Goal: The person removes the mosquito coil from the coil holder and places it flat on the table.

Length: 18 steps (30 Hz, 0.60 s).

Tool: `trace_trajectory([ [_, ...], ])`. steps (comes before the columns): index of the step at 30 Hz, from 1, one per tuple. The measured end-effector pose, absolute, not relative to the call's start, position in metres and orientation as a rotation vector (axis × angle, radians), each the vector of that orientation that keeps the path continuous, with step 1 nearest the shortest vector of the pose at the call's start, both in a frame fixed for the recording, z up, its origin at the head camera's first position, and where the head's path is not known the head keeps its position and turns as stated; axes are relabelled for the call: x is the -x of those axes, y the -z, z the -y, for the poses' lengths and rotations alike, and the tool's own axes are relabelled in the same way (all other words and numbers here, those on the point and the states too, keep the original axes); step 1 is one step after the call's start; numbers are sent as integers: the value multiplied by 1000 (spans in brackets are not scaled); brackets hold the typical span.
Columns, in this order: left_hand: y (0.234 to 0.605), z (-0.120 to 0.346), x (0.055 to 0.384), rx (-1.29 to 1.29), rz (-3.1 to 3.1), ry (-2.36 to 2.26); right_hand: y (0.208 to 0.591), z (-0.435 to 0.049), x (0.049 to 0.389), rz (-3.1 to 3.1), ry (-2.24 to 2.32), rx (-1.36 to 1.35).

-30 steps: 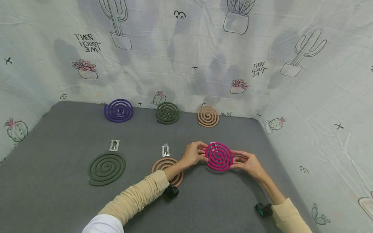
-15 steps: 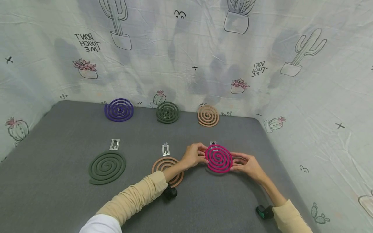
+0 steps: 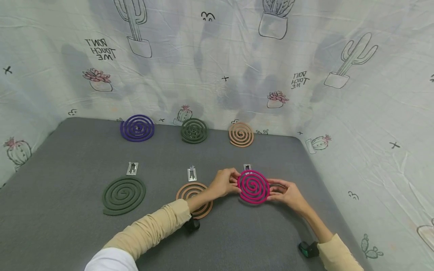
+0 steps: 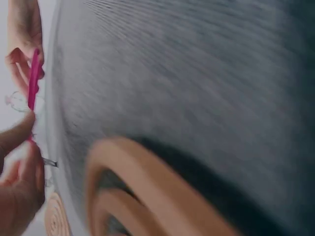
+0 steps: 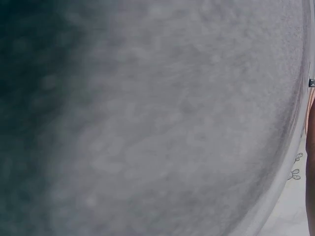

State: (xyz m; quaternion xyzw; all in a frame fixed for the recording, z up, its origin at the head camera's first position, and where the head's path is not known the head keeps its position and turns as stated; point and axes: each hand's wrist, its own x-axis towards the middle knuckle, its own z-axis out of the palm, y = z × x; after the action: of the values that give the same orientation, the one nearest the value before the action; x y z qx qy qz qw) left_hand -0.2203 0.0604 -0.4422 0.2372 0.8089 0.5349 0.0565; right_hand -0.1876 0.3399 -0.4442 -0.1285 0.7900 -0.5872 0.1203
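Pinching the pink mosquito coil (image 3: 252, 184) between left hand (image 3: 223, 183) and right hand (image 3: 288, 194) — fingers nearly closed on its edges, over the gray table (image 3: 244, 233) near a metal stand (image 3: 247, 166) — wants light, even pressure imo.

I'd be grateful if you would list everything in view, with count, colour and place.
Pink coil: one, pink, front right, gripped at opposite edges
Purple coil: one, purple, back left
Back green coil: one, dark green, back middle
Back tan coil: one, tan, back right
Front green coil: one, green, front left
Front tan coil: one, tan, front middle, partly hidden
Metal stands: three plainly seen, silver, middle row
Table: one, grey, beneath
Cloth: pieces uncountable, white with cactus prints, behind and beside
Wrist cameras: two, black, at the wrists
Sleeves: two, beige, lower edge
Left hand: one, bare, pink coil's left edge
Right hand: one, bare, its right edge
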Motion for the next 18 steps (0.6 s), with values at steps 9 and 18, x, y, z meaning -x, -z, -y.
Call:
trace_trajectory([
  [9, 447, -54, 219, -838, -2347, -1709, 447, -342, 184, -2275, 1733, 377],
  [18, 444, -57, 213, -781, -2332, -1735, 448, -345, 183, -2277, 1729, 365],
])
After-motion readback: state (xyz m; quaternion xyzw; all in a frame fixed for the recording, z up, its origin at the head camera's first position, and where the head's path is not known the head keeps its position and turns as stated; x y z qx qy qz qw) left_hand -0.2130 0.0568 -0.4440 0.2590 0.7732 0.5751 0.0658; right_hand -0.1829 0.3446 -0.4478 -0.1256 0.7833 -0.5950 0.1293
